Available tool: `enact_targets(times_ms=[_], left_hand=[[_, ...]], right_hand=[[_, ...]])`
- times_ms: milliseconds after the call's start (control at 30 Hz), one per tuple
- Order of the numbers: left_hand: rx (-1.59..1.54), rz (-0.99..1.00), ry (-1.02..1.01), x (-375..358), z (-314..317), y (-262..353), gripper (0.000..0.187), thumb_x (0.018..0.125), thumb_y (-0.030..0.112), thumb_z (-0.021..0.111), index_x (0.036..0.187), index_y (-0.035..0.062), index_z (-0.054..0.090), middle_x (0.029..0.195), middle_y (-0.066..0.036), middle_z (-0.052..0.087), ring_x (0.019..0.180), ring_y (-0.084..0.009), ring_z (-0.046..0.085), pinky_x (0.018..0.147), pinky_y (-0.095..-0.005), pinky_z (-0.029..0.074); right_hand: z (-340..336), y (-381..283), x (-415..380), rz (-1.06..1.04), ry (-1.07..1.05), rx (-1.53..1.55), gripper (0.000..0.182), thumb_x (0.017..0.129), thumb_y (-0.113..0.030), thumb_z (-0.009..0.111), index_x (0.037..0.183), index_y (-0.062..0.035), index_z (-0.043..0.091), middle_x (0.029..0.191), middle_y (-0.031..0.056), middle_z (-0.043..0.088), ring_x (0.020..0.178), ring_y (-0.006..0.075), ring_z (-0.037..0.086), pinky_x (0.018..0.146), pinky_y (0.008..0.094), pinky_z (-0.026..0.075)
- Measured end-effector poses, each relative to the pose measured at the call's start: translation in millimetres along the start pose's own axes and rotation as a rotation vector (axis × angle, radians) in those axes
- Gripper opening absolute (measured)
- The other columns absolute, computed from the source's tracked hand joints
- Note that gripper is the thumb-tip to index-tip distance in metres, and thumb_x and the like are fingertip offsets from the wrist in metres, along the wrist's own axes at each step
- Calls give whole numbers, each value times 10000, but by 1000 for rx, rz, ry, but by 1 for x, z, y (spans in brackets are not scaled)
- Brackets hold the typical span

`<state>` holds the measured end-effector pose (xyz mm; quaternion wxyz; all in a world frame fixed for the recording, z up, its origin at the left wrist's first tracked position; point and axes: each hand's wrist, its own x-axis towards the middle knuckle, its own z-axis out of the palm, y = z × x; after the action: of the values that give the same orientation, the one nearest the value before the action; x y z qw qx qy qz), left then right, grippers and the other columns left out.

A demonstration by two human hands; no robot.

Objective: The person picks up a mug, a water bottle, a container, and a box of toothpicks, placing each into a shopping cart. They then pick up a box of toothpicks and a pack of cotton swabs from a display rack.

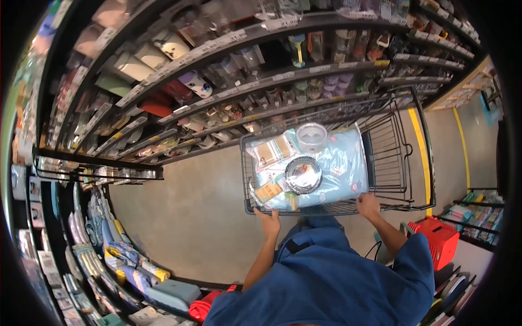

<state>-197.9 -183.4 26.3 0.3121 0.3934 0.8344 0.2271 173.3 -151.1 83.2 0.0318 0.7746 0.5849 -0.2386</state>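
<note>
In front of me stands a black wire shopping cart [399, 187], seen from above. My left hand [267, 221] is at its near left corner, with the thumb apart and the other fingers hooked at the rim. Closed like a fist, my right hand [368, 205] grips the near side rim further right. Inside the cart lies a large light-blue plastic-wrapped package [342, 163]. On top of it rest a round clear container [311, 137], a round dark-rimmed container with a clear lid [303, 175], a flat tan-and-white pack [273, 151] and a small yellowish pack [268, 191].
Shelves [261, 81] of cups, bottles and glassware curve along the far side. Folded textiles [117, 244] fill racks at the left. A red basket [437, 239] is close to my right elbow. Yellow lines [418, 157] mark the floor [185, 195] at the right.
</note>
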Motion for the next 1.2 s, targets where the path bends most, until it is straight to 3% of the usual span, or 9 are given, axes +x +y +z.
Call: enact_targets(times_ms=[133,367,467,567,667,767,933,1033,1200], left_hand=[[168,-202,-141,1,-24,17,871,916,445,498,1458,-12,-8,1012,-365,604,965,-486,595,862,-498,443],[138,-140,-120,15,-32,-16,829,920,449,495,1448,-12,52,964,-331,625,939,-474,608,854,-491,449],[-15,34,11,25,-32,-33,813,918,435,499,1443,-10,65,1001,-331,612,950,-474,604,850,-488,451],[-97,-56,-37,34,-59,-32,798,914,433,499,1449,22,73,1083,-336,581,996,-470,587,855,-489,451],[94,-249,-180,49,-85,-33,797,909,457,498,1455,58,77,1171,-338,538,1043,-465,569,873,-498,446],[156,-213,-260,64,-97,-53,846,892,558,480,1460,81,73,1292,-329,478,1109,-472,536,924,-504,425],[146,-103,-439,82,-117,-64,848,894,643,384,1471,106,72,1330,-307,455,1157,-467,512,971,-507,401],[221,91,-539,94,-136,-77,791,895,662,343,1457,127,188,1308,-296,473,1150,-459,522,968,-530,400],[130,26,-541,101,-161,-75,744,884,674,354,1433,183,250,1288,-307,469,1143,-467,521,945,-517,425]], right_hand=[[1,-8,-1,-17,-56,32,173,802,-224,613,786,-65,682,777,153,672,739,350,656,666,452,529],[18,-20,-6,-77,56,164,134,796,-183,615,754,-56,620,746,139,649,689,334,641,625,441,511],[22,-35,-6,-58,12,117,133,796,-186,612,764,-58,628,753,140,649,683,337,638,617,440,508],[26,-57,-14,-56,3,130,141,798,-198,608,778,-61,638,772,149,653,719,338,643,640,441,510],[33,-80,-19,-68,23,118,154,806,-207,603,780,-60,641,774,156,652,745,350,638,664,456,504],[46,-92,-23,-22,44,66,162,811,-206,598,797,-51,642,787,158,653,742,367,631,669,463,501],[50,-102,-27,9,247,-5,158,781,-201,628,760,-45,644,729,161,654,696,372,637,624,453,509],[51,-120,-33,49,277,-15,162,780,-211,620,770,-54,657,760,158,666,725,362,645,643,444,515],[60,-128,-34,132,353,-76,199,784,-239,594,811,-66,689,800,137,690,763,328,671,690,414,526]])
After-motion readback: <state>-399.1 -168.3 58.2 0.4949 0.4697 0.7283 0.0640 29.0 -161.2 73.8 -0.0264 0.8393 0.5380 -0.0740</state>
